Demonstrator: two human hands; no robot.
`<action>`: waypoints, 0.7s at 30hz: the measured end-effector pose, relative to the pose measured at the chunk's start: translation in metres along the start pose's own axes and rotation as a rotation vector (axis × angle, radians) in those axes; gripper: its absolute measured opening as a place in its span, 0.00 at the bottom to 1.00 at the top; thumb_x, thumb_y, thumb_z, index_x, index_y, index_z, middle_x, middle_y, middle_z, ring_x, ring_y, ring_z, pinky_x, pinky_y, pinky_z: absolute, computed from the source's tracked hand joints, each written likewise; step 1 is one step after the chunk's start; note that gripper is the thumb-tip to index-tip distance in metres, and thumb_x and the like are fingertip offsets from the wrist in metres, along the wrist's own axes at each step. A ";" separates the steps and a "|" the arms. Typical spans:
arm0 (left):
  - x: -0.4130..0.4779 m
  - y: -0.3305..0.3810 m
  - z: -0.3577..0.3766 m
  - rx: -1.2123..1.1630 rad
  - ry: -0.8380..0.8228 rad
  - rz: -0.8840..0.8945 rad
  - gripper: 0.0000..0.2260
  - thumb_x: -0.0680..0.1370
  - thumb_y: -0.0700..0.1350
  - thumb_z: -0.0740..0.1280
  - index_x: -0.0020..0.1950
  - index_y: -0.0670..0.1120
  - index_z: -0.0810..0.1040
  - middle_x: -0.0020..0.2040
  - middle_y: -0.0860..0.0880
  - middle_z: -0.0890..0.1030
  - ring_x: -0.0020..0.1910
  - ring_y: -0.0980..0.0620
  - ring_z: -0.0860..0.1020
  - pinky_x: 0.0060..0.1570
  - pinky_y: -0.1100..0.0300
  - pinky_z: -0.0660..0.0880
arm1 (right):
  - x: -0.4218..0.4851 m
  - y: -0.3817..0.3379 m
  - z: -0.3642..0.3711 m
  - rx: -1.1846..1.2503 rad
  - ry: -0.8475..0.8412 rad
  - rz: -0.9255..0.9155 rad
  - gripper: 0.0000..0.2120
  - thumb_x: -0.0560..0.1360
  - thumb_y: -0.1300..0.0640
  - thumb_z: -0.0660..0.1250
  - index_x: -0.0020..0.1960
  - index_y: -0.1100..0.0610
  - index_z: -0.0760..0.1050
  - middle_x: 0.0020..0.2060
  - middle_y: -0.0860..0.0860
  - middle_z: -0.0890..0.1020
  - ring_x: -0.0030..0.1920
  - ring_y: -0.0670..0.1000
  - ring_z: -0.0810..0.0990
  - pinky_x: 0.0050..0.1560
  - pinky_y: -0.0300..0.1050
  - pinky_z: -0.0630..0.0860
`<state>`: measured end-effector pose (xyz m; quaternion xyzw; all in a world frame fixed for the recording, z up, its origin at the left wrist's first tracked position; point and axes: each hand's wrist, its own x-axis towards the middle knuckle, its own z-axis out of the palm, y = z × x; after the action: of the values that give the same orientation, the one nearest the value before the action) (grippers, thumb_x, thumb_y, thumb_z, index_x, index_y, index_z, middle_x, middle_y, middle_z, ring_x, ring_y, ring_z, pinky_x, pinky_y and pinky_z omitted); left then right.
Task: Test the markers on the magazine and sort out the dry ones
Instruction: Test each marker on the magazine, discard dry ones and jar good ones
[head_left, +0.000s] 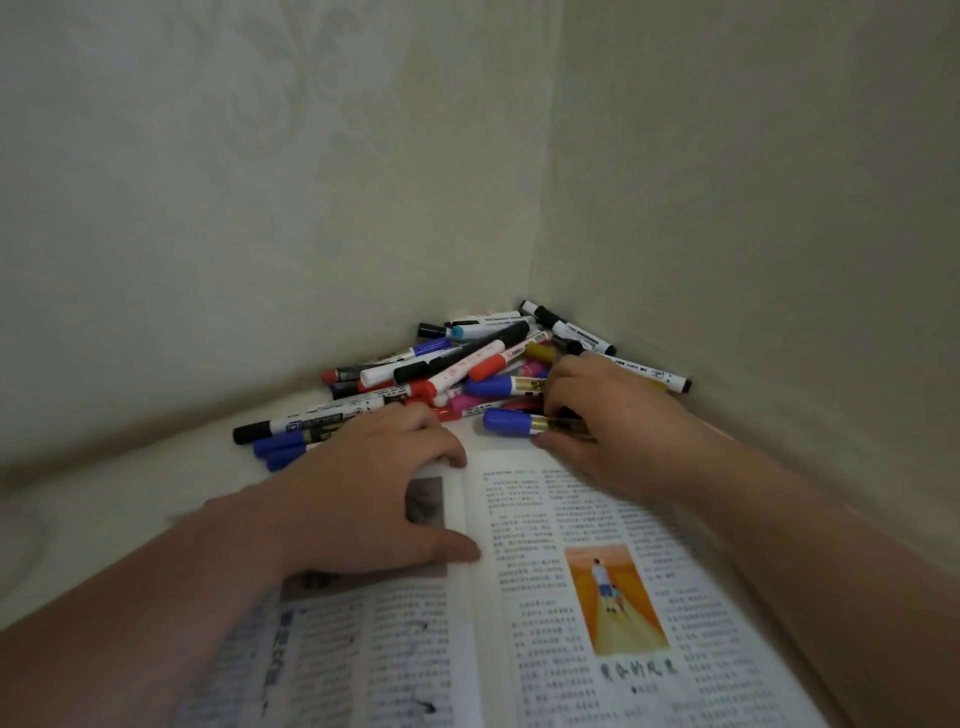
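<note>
An open magazine (545, 597) lies on the pale surface in front of me, with printed text and an orange picture on its right page. Beyond its top edge, a pile of markers (467, 364) with blue, red, black and pink caps fills the corner. My left hand (363, 499) presses flat on the left page near the spine. My right hand (602, 431) reaches into the pile, its fingers curled round a marker with a blue cap and gold band (514, 422). That marker's body is partly hidden under the hand.
Pale patterned walls (311, 182) close in behind and to the right, meeting at the corner behind the pile. Several blue and black markers (280, 441) lie loose at the left of the pile, by my left hand. A pale cloth surface (78, 519) extends to the left.
</note>
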<state>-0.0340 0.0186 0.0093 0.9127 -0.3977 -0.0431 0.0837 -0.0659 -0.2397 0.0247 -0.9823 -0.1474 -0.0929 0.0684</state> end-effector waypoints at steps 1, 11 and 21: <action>-0.001 -0.001 0.002 -0.012 0.025 0.004 0.35 0.65 0.80 0.61 0.65 0.64 0.70 0.60 0.67 0.65 0.60 0.65 0.65 0.64 0.60 0.68 | -0.002 -0.002 -0.002 0.008 -0.002 0.015 0.09 0.78 0.42 0.67 0.51 0.47 0.74 0.49 0.44 0.75 0.48 0.46 0.72 0.49 0.47 0.75; 0.010 0.010 0.018 -0.021 0.399 0.069 0.22 0.77 0.63 0.61 0.67 0.54 0.74 0.59 0.59 0.73 0.56 0.61 0.69 0.55 0.67 0.66 | -0.010 -0.018 0.001 0.090 -0.095 -0.060 0.09 0.80 0.43 0.64 0.58 0.43 0.76 0.48 0.40 0.79 0.45 0.43 0.75 0.45 0.46 0.76; 0.014 0.009 0.016 -0.045 0.338 0.111 0.21 0.79 0.63 0.55 0.64 0.55 0.77 0.55 0.58 0.77 0.52 0.60 0.73 0.53 0.62 0.71 | -0.008 -0.020 0.006 0.280 -0.014 -0.180 0.11 0.74 0.48 0.65 0.53 0.47 0.81 0.44 0.40 0.81 0.44 0.43 0.78 0.45 0.47 0.78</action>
<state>-0.0336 0.0004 -0.0048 0.8815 -0.4267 0.1070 0.1719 -0.0780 -0.2221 0.0191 -0.9467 -0.2466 -0.0702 0.1949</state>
